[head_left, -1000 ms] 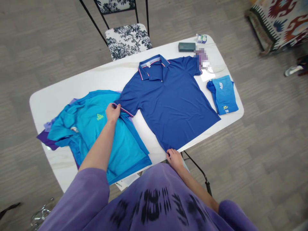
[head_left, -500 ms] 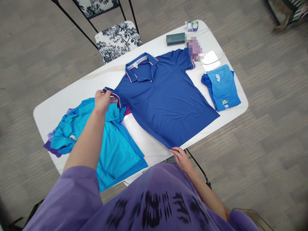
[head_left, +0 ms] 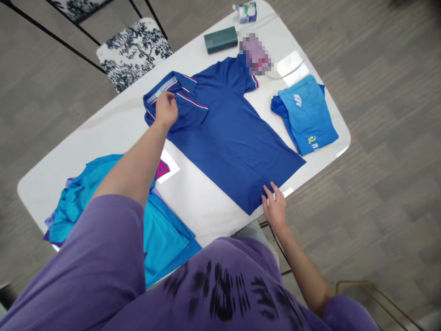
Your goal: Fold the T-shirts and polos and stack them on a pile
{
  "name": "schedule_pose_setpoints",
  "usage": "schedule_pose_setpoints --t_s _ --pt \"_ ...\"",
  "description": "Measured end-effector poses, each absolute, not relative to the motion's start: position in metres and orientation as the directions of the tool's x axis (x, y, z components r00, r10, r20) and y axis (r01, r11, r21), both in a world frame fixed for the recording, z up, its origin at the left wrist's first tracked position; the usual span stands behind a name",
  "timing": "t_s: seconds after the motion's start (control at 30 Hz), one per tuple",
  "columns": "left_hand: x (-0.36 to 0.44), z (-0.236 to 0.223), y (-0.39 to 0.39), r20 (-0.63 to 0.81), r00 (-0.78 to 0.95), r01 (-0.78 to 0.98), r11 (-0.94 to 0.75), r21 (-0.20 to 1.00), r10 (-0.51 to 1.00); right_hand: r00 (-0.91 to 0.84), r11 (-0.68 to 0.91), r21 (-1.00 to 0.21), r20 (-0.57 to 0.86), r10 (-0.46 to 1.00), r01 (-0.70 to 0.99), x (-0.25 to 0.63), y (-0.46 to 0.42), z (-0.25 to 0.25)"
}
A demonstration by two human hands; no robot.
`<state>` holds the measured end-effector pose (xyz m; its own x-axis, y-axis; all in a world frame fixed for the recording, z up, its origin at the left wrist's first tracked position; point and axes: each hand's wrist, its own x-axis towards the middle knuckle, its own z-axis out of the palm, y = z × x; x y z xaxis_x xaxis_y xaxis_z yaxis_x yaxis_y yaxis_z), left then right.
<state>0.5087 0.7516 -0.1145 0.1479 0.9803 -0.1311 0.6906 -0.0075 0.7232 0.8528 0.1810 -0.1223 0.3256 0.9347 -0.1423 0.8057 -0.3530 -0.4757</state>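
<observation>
A dark blue polo shirt (head_left: 234, 147) lies on the white table (head_left: 103, 133), its left side folded inward. My left hand (head_left: 166, 109) is closed on the folded-over sleeve beside the striped collar. My right hand (head_left: 274, 208) rests at the shirt's lower hem near the table's front edge, fingers stretched out and touching the cloth. A pile of turquoise and purple shirts (head_left: 161, 230) lies at the left under my arm.
A folded light blue garment (head_left: 306, 115) sits at the right end of the table. A dark green case (head_left: 220, 39) and a small box (head_left: 245, 11) are at the far edge. A patterned chair (head_left: 132, 48) stands behind the table.
My left hand has carried the shirt's left sleeve up and across onto the chest near the collar. My right hand has slid right along the hem and opened.
</observation>
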Motion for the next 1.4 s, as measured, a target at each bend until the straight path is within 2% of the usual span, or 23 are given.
schedule_pose_setpoints --t_s 0.1,0.2,0.27,0.43,0.5,0.63,0.73,0.83,0.93,1.03,1.13,1.27,1.4 --pt "0.540 -0.127 0.712 -0.123 0.171 0.813 -0.070 0.578 0.977 0.187 -0.231 -0.429 -0.142 0.972 0.873 0.830 0.207 -0.132" --pt "0.567 -0.134 0.680 -0.203 0.210 0.842 -0.071 0.535 0.956 0.041 -0.115 -0.460 -0.167 0.985 0.880 0.808 0.238 -0.150" --pt "0.578 -0.139 0.667 -0.246 0.231 0.859 -0.078 0.506 0.941 -0.006 -0.099 -0.475 -0.214 0.977 0.874 0.802 0.254 -0.166" --pt "0.579 -0.154 0.669 -0.244 0.238 0.904 -0.122 0.409 0.940 -0.019 -0.108 -0.476 -0.254 0.967 0.873 0.807 0.261 -0.188" --pt "0.577 -0.154 0.682 -0.311 0.259 0.923 -0.140 0.358 0.914 -0.017 -0.108 -0.482 -0.248 0.969 0.870 0.808 0.258 -0.187" --pt "0.588 -0.131 0.708 -0.506 0.235 0.970 -0.168 0.175 0.830 0.011 -0.135 -0.502 -0.242 0.970 0.854 0.806 0.260 -0.175" --pt "0.614 -0.101 0.711 -0.540 0.193 0.981 -0.171 0.091 0.819 0.015 -0.162 -0.551 -0.262 0.965 0.819 0.814 0.267 -0.160" --pt "0.655 -0.075 0.710 -0.435 0.189 0.982 -0.158 0.107 0.880 -0.018 -0.160 -0.641 -0.262 0.965 0.750 0.848 0.273 -0.140" --pt "0.712 -0.058 0.724 -0.368 0.157 0.977 -0.090 0.192 0.916 0.093 -0.246 -0.688 -0.252 0.963 0.682 0.914 0.280 -0.125" --pt "0.780 -0.057 0.756 -0.376 0.127 0.955 -0.011 0.296 0.918 0.305 -0.398 -0.649 -0.257 0.917 0.648 0.999 0.288 -0.123" --pt "0.847 -0.068 0.788 -0.352 0.109 0.937 0.022 0.348 0.930 0.408 -0.482 -0.593 -0.265 0.873 0.645 1.074 0.292 -0.131" --pt "0.913 -0.094 0.820 -0.339 0.040 0.942 0.078 0.327 0.940 0.449 -0.523 -0.546 -0.275 0.850 0.655 1.128 0.293 -0.139" --pt "0.944 -0.120 0.840 -0.342 -0.070 0.944 0.173 0.280 0.937 0.460 -0.532 -0.518 -0.273 0.845 0.670 1.139 0.298 -0.142"
